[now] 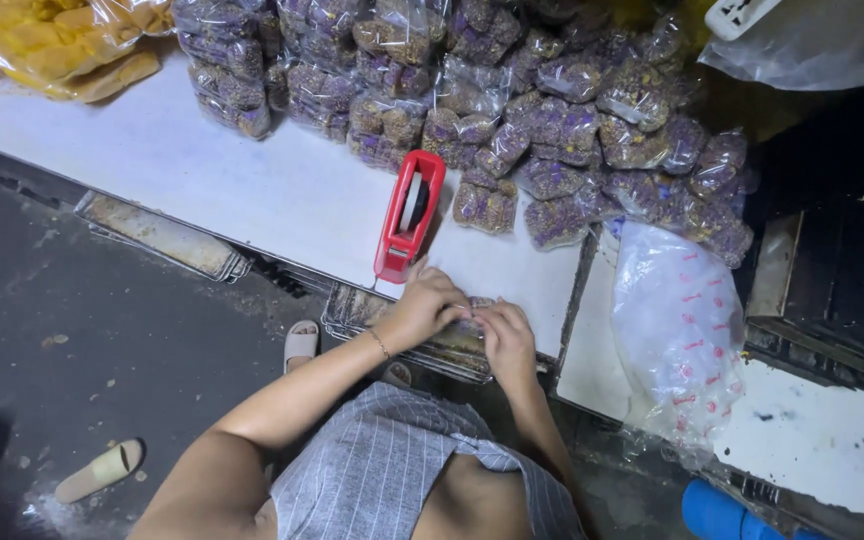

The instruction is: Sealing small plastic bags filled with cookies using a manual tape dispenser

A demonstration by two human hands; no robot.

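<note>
My left hand (422, 305) and my right hand (505, 335) meet at the near edge of the white table (252, 190). Together they pinch a small clear packet (474, 304) of purple and tan pieces, mostly hidden by the fingers. A red tape dispenser (410, 216) stands on the table just beyond my left hand. Behind it lies a big heap of similar filled small packets (512, 120).
A clear plastic bag with red print (677, 330) hangs at the right. Yellow bagged snacks (52, 45) sit at the far left. Metal trays (162, 235) stick out under the table. Sandals (102, 470) lie on the dark floor. A blue cylinder (717, 512) is at lower right.
</note>
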